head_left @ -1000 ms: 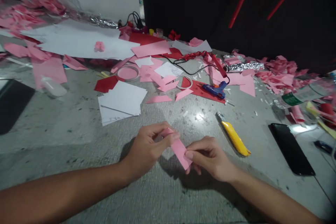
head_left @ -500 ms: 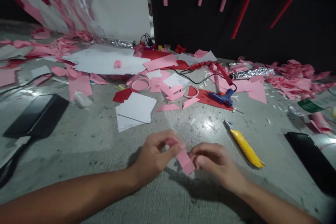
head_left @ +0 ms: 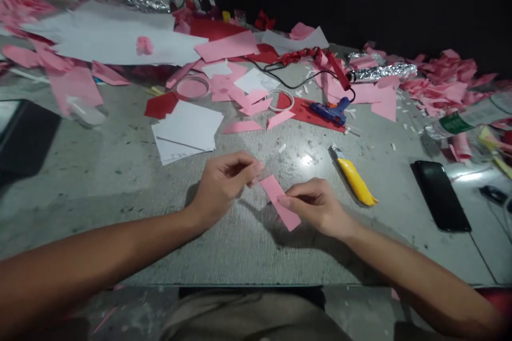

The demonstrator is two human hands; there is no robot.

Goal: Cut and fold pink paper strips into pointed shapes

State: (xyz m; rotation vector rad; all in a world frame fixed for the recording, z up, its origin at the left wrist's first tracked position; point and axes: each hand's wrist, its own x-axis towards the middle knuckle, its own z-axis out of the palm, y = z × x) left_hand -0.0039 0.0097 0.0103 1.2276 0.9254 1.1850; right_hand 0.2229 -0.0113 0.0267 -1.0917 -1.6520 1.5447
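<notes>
My right hand [head_left: 318,205] pinches a small pink paper strip [head_left: 286,213] between thumb and fingers, above the grey table [head_left: 224,256]. The strip slants, its upper end pointing towards my left hand [head_left: 228,181]. That hand is closed, thumb and fingertips pressed together just beyond the strip's upper end and apart from it; whether something tiny is between them I cannot make out. To the right of my right hand lies a yellow utility knife [head_left: 356,181]. A stack of white paper pieces [head_left: 188,130] rests beyond my left hand.
A blue glue gun [head_left: 330,111] lies on red paper, its cord trailing back. Tape rolls [head_left: 281,100] and pink scraps [head_left: 244,127] are nearby. A black phone [head_left: 440,194] and a plastic bottle [head_left: 468,114] are at right, a dark box-shaped device [head_left: 30,138] at left.
The strip, held in my left hand before, is now in my right hand; the left has let go of it. The view has tilted down, showing the table's front edge.
</notes>
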